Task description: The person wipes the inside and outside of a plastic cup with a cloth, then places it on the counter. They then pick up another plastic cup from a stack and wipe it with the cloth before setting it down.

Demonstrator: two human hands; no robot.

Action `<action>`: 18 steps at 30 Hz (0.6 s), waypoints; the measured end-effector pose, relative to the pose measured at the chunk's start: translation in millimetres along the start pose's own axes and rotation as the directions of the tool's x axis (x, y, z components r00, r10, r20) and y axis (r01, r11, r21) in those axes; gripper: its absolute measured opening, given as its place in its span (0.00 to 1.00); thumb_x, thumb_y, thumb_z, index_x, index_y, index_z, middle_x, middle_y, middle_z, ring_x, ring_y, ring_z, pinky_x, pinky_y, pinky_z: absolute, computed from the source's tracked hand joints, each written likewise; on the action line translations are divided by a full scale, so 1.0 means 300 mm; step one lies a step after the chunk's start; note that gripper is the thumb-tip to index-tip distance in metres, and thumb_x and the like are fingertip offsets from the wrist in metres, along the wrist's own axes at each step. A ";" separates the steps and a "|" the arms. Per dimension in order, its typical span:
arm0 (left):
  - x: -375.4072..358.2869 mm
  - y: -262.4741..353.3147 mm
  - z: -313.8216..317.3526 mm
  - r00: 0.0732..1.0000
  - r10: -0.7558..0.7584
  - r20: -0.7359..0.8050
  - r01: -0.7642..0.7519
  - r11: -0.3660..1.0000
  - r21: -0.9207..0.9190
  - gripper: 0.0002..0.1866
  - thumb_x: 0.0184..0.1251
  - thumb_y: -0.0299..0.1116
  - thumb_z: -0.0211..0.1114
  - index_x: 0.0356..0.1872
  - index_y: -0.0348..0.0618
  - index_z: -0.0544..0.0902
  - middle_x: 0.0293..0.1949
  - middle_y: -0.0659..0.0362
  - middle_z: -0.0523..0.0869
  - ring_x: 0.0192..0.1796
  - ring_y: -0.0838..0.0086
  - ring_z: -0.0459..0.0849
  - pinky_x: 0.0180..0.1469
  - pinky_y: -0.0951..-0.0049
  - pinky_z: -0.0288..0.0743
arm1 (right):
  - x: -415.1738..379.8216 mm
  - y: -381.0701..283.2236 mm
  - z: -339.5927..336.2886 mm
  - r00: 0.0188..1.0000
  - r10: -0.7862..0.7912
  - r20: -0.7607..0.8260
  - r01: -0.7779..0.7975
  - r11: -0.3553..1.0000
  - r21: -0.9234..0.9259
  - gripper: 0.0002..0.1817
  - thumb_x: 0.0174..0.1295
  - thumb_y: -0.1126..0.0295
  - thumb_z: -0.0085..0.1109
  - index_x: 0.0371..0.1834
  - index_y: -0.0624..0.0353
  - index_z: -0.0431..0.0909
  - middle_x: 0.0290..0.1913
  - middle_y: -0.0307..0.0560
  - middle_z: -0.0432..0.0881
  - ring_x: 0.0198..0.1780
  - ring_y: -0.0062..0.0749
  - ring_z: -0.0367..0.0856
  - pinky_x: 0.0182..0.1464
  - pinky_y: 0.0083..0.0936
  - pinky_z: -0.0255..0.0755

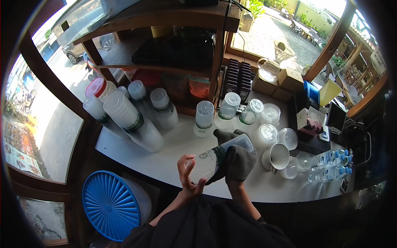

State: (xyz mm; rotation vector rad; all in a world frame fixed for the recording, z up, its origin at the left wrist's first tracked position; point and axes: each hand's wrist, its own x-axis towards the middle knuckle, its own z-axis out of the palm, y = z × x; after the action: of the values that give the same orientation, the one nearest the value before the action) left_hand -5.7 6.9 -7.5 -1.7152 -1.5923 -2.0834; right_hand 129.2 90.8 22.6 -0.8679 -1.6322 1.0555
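Above the counter's front edge, a clear plastic bottle [207,162] with a dark green label lies tilted between my hands. My left hand [190,175] has its fingers curled around the end at the left. A dark grey cloth [242,162] covers most of my right hand [235,186], which grips the bottle through it near the other end. Some of the cloth hangs behind the bottle. Just beyond stand three similar labelled containers [204,118], upright on the white counter [173,165].
Stacked clear cups [128,113] stand at the left of the counter. At the right are plastic tubs [268,135], a ribbed white dripper [278,157] and several water bottles [326,173]. A blue-lidded bin [109,204] sits below left. Wooden shelves [165,70] rise behind.
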 end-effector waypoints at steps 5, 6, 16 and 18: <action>0.013 -0.011 -0.028 0.992 0.104 0.074 -0.106 0.994 0.015 0.35 0.61 0.51 0.65 0.66 0.48 0.65 0.57 0.40 0.68 0.57 0.52 0.70 0.57 0.51 0.66 | -0.014 0.084 -0.100 0.983 0.172 -0.064 -0.143 0.937 0.320 0.19 0.53 0.65 0.67 0.46 0.62 0.76 0.43 0.49 0.80 0.44 0.37 0.79 0.48 0.32 0.72; 0.021 -0.005 -0.028 0.993 0.098 0.063 -0.098 0.995 0.007 0.34 0.61 0.50 0.66 0.65 0.47 0.66 0.57 0.41 0.69 0.57 0.51 0.70 0.57 0.50 0.66 | -0.037 0.098 -0.101 0.986 0.162 -0.030 -0.149 0.956 0.251 0.20 0.53 0.64 0.67 0.47 0.63 0.76 0.44 0.49 0.80 0.45 0.36 0.79 0.49 0.31 0.72; 0.082 -0.002 -0.073 0.992 -0.123 0.011 0.123 0.991 -0.048 0.33 0.56 0.48 0.70 0.59 0.39 0.73 0.53 0.44 0.74 0.57 0.55 0.73 0.58 0.56 0.67 | 0.004 0.003 0.025 0.996 0.088 -0.021 -0.086 0.993 0.077 0.30 0.56 0.55 0.67 0.52 0.69 0.72 0.49 0.53 0.80 0.51 0.33 0.78 0.55 0.30 0.71; 0.113 0.018 -0.079 0.998 -0.052 0.029 0.053 0.999 -0.011 0.30 0.51 0.51 0.73 0.51 0.42 0.80 0.50 0.43 0.79 0.53 0.53 0.77 0.55 0.56 0.70 | 0.011 0.054 0.011 0.977 0.201 -0.073 -0.139 0.856 0.497 0.27 0.60 0.57 0.64 0.52 0.70 0.72 0.49 0.52 0.81 0.51 0.33 0.78 0.55 0.28 0.71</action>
State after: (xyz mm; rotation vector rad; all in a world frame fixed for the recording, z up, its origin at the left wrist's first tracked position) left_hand -33.4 6.9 23.8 -1.7330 -1.6541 -2.1048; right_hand 126.1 98.9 8.3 -0.7214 -1.1169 1.4325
